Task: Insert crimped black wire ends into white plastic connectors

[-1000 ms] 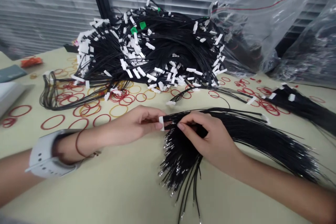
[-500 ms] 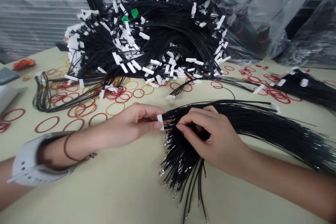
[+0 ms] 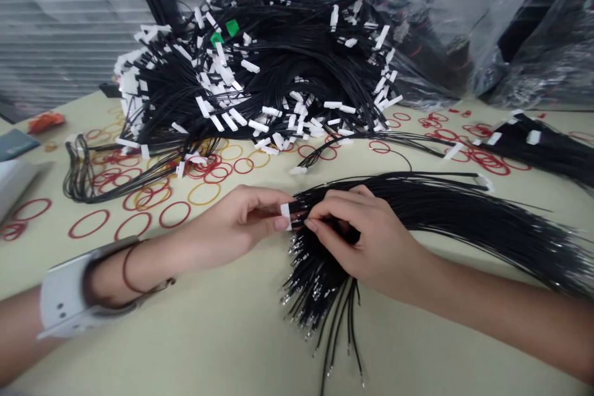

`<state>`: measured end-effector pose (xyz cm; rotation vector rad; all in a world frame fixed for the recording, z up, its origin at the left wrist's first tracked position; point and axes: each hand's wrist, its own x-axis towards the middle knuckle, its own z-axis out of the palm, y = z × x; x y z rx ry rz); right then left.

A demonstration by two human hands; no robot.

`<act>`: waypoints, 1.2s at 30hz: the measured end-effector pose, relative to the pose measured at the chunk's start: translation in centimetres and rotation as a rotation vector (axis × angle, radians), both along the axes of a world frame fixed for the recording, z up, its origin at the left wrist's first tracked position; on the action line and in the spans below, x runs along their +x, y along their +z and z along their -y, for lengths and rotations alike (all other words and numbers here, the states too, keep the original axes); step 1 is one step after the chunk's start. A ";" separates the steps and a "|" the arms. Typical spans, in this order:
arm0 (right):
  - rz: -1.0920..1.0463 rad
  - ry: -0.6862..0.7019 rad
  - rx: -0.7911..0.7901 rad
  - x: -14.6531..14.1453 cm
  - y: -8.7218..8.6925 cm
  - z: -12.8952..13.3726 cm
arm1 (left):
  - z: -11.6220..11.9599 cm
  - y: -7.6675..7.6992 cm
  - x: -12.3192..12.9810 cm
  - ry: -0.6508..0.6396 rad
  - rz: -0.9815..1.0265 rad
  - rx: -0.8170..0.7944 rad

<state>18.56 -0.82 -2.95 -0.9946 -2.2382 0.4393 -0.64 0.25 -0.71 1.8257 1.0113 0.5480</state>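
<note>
Left hand (image 3: 236, 223) pinches white connector (image 3: 286, 216) tightly, isolating it from black wire bundle (image 3: 445, 213); right hand (image 3: 357, 238) curls closed, steadying strands.

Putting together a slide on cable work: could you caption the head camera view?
Left hand pinches a white connector while the right hand holds a bundle of black wires.

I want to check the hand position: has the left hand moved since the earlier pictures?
Yes, the left hand shifted slightly right, away from the gold rubber band.
</note>
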 end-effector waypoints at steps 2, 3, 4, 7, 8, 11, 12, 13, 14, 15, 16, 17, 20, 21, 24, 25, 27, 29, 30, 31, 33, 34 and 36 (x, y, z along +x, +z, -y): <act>0.003 0.001 0.008 0.0 0.0 0.0 | 0.0 -0.1 0.0 -0.009 0.002 -0.042; 0.003 0.001 0.013 -0.1 -0.1 0.0 | 0.0 -0.1 0.0 -0.017 -0.002 -0.062; 0.001 0.003 0.019 -0.1 -0.1 -0.1 | 0.0 -0.1 0.0 -0.014 -0.003 -0.059; -0.011 0.012 0.028 -0.1 -0.1 -0.1 | 0.1 -0.1 0.2 -0.001 -0.023 -0.037; -0.016 0.014 0.030 -0.1 0.0 -0.1 | 0.1 0.0 0.2 0.005 -0.026 -0.031; -0.017 0.024 0.036 -0.1 0.0 0.0 | 0.3 0.2 0.4 0.030 -0.017 -0.045; -0.013 0.030 0.037 -0.1 0.0 0.0 | 0.3 0.3 0.5 0.038 -0.011 -0.056; -0.009 0.036 0.037 -0.1 0.0 0.0 | 0.3 0.3 0.5 0.044 -0.007 -0.068; -0.007 0.041 0.035 -0.1 0.0 0.0 | 0.3 0.3 0.6 0.046 0.001 -0.076; -0.008 0.043 0.032 -0.1 -0.1 0.0 | 0.3 0.3 0.6 0.046 0.013 -0.083; -0.010 0.045 0.029 -0.1 -0.1 0.0 | 0.3 0.2 0.6 0.041 0.031 -0.087; -0.013 0.046 0.027 -0.1 -0.1 0.0 | 0.3 0.1 0.5 0.038 0.046 -0.093; -0.016 0.055 0.020 -0.1 -0.1 0.0 | 0.2 0.0 0.4 0.037 0.071 -0.107; -0.014 0.057 0.017 -0.1 0.0 0.0 | 0.2 0.0 0.4 0.035 0.066 -0.104; -0.016 0.069 0.008 -0.1 0.2 -0.1 | 0.3 0.0 0.3 0.020 0.039 -0.091; -0.021 0.077 0.007 -0.1 0.2 -0.2 | 0.3 0.0 0.3 0.017 0.027 -0.087; -0.035 0.094 0.004 -0.1 0.2 -0.2 | 0.3 0.1 0.4 0.020 0.008 -0.075; -0.043 0.100 0.010 0.0 0.2 -0.2 | 0.5 0.1 0.4 0.025 0.000 -0.063; -0.045 0.100 0.018 0.0 0.1 -0.2 | 0.5 0.1 0.5 0.029 0.004 -0.057; -0.047 0.100 0.028 0.0 0.1 -0.2 | 0.6 0.1 0.6 0.034 0.007 -0.054; -0.044 0.108 0.040 0.0 -0.1 -0.2 | 0.8 0.1 0.7 0.043 0.011 -0.053; -0.041 0.115 0.041 0.0 -0.1 -0.2 | 0.8 0.2 0.8 0.043 0.010 -0.051; -0.035 0.137 0.037 0.1 -0.2 -0.1 | 0.9 0.3 1.0 0.038 -0.004 -0.044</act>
